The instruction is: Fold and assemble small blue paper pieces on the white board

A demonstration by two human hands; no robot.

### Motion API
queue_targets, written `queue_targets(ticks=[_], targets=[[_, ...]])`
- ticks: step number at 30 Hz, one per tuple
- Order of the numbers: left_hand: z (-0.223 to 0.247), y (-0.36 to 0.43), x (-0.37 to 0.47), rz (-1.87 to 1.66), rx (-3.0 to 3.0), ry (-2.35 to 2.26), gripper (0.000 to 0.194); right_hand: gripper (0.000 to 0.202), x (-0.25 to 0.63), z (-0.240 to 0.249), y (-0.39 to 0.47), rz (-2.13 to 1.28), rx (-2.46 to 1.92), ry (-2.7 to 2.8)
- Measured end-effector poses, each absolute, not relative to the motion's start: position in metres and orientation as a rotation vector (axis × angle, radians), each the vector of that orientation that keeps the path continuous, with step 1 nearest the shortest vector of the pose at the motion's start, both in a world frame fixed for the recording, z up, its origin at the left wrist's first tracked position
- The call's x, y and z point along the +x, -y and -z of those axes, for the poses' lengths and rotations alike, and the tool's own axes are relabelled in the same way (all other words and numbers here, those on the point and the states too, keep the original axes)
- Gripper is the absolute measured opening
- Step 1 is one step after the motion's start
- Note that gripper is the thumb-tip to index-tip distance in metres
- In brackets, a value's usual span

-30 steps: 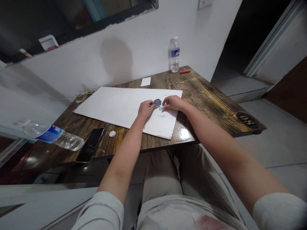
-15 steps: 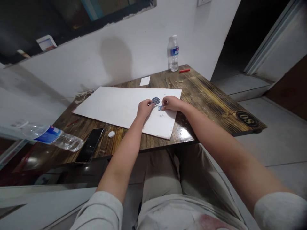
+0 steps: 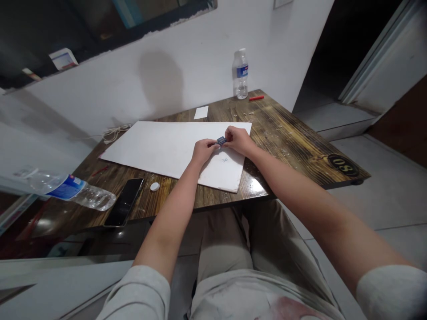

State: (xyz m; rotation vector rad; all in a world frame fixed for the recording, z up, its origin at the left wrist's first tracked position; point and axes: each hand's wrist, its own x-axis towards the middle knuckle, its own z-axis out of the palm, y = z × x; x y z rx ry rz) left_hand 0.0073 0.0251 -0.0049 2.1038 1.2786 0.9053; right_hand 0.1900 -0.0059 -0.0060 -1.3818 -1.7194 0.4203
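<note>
Over the right part of a white board (image 3: 160, 140), my two hands meet at small dark blue flat pieces (image 3: 221, 140). My left hand (image 3: 203, 150) pinches them from the left between thumb and fingers. From the right, my right hand (image 3: 237, 140) closes its fingertips at their other edge. The pieces look printed, like little cards or circuit boards, but they are too small to tell. Several thin dark lines (image 3: 225, 160) cross each other on the board just below; I cannot tell whether they are drawn or loose bits.
A phone (image 3: 124, 202), a white cap (image 3: 155, 186) and a lying water bottle (image 3: 71, 189) are at the left of the wooden table (image 3: 283, 146). An upright bottle (image 3: 242, 75), a red marker (image 3: 256, 98) and a paper slip (image 3: 201, 112) are towards the back.
My right hand has moved slightly up and left, bringing its small blue piece against the pieces in my left hand. My left hand has shifted slightly right.
</note>
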Motion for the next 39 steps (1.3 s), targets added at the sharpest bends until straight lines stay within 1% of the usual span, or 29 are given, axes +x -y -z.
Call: queue_targets(ticks=[6, 11, 15, 18, 24, 28, 31, 34, 36, 39], targets=[[0.006, -0.024, 0.006, -0.863, 2.166, -1.227, 0.023, 0.026, 0.190, 0.009, 0.005, -0.396, -1.372, 1.737], [0.003, -0.025, 0.005, -0.919, 2.180, -1.385, 0.019, 0.030, 0.190, 0.010, -0.004, -0.577, -1.352, 1.553], [0.003, -0.028, 0.002, -0.947, 2.111, -1.511, 0.021, 0.022, 0.194, 0.011, -0.012, -0.700, -1.316, 1.313], [0.005, -0.030, 0.002, -0.963, 2.105, -1.536, 0.023, 0.018, 0.198, 0.013, -0.015, -0.717, -1.342, 1.260], [0.003, -0.028, 0.002, -0.963, 2.085, -1.593, 0.022, 0.020, 0.211, 0.021, -0.021, -0.600, -1.499, 1.281], [0.001, -0.026, 0.003, -0.982, 2.068, -1.590, 0.023, 0.029, 0.230, 0.024, -0.026, -0.539, -1.632, 1.145], [0.000, -0.026, 0.003, -0.983, 2.062, -1.591, 0.022, 0.025, 0.245, 0.022, -0.027, -0.491, -1.738, 1.029], [0.000, -0.026, 0.003, -0.969, 2.059, -1.606, 0.022, 0.021, 0.256, 0.020, -0.023, -0.316, -1.833, 0.978], [0.000, -0.027, 0.002, -0.965, 2.055, -1.613, 0.023, 0.022, 0.261, 0.019, -0.020, -0.255, -1.898, 0.969], [0.000, -0.027, 0.001, -0.965, 2.059, -1.610, 0.022, 0.028, 0.265, 0.022, -0.017, -0.283, -2.016, 0.918]])
